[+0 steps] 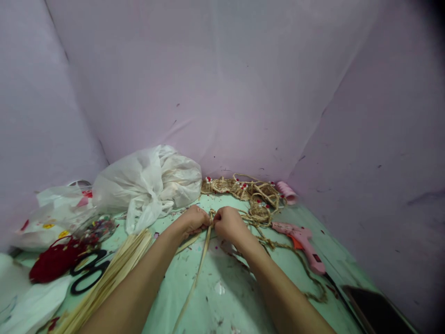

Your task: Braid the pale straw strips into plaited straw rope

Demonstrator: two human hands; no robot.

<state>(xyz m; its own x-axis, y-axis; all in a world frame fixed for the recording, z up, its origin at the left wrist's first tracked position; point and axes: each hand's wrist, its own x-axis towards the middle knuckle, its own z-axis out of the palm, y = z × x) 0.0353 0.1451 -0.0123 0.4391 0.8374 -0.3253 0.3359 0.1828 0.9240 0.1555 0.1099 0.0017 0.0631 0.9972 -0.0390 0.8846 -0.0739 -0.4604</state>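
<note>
My left hand (195, 221) and my right hand (227, 223) meet near the middle of the green table, fingers pinched close together. Between them is a pale, flat straw-like strip (202, 264), which hangs from the fingers and trails down toward the near edge. A small knotted bit at its top shows between the fingertips. Both hands are closed on this strip, though the fingers hide part of it. Behind my right hand lies braided twine (259, 213) with red and white beads. A bundle of similar pale strips (118, 269) lies beside my left forearm.
White plastic bags (149, 181) stand at the back left. Left of the bundle are black-handled scissors (90, 271), dark red yarn (57, 262) and a bag of colourful beads (99, 228). A pink glue gun (304, 243), a pink spool (287, 192) and a dark flat device (375, 308) are at right.
</note>
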